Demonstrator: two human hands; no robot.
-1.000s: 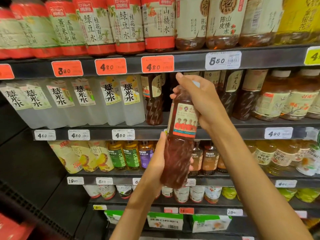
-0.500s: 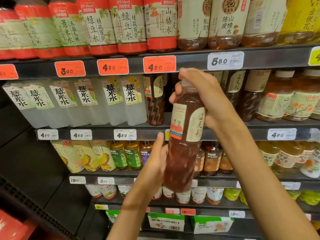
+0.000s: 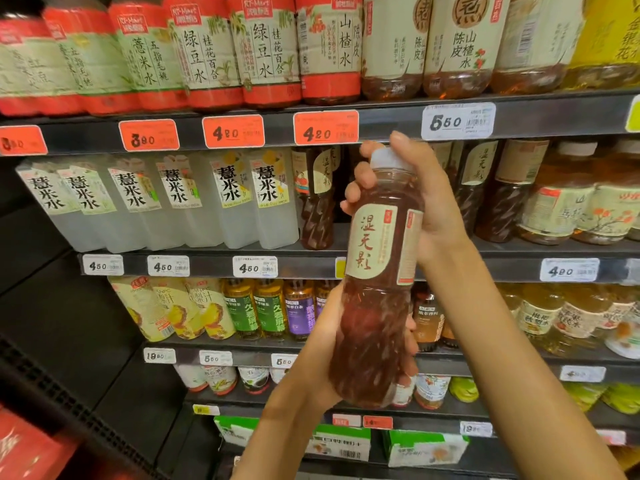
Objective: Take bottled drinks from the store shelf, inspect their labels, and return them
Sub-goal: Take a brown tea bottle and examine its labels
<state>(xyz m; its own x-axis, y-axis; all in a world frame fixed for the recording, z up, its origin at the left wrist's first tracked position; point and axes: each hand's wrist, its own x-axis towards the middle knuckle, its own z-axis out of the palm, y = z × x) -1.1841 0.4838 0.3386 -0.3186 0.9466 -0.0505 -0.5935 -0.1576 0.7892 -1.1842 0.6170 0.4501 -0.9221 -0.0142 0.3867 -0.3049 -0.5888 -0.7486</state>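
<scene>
I hold a tall bottle of reddish-brown drink [image 3: 375, 271] upright in front of the store shelf [image 3: 381, 263]. Its beige label with large black characters faces me. My right hand [image 3: 419, 199] wraps the neck and white cap from the right. My left hand [image 3: 332, 334] cups the lower body from the left, with fingertips showing past the bottle's right side. A matching dark bottle [image 3: 317, 199] stands on the second shelf just left of the held one, and more of them [image 3: 485, 188] stand to the right.
Clear square water bottles [image 3: 221, 199] fill the second shelf's left. Large red-banded bottles [image 3: 266, 50] line the top shelf. Yellow, green and purple bottles [image 3: 270, 310] sit on the third shelf. Price tags run along every shelf edge. A dark side panel [image 3: 52, 323] closes the left.
The bottle has been turned about its axis: the picture panel of the label went out of sight and the panel with large characters now faces me. Both hands kept their grip.
</scene>
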